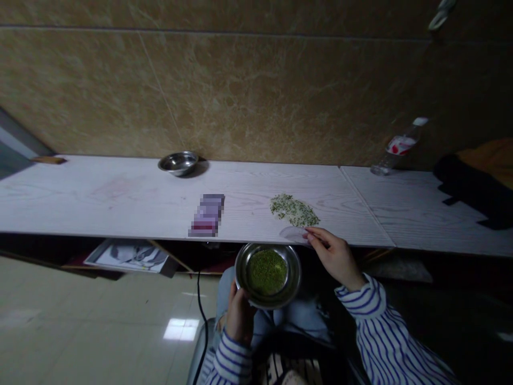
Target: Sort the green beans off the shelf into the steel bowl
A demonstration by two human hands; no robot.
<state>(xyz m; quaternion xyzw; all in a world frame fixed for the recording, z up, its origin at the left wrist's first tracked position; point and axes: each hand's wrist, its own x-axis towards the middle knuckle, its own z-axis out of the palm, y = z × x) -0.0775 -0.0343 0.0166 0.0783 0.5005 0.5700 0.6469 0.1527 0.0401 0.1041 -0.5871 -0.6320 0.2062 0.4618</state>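
My left hand (239, 315) grips the lower left rim of a steel bowl (295, 278), held over my lap just under the counter edge. Small green beans (266, 271), like mung beans, cover its bottom. With fingers pinched, my right hand (332, 254) holds a thin, translucent round piece (294, 233), perhaps a plastic lid, at the counter's front edge. Just beyond it lies a spread pile of small green beans mixed with pale grains (294, 209). The piece's near side is partly hidden by my fingers.
On the white counter (132, 206) are a second steel bowl (179, 163), a blurred-out phone-like object (207, 215), a plastic bottle (398, 147) and dark cloth (476, 187). A tiled wall backs it. Below, an open drawer (128, 255) juts out and a black cable (202, 310) hangs.
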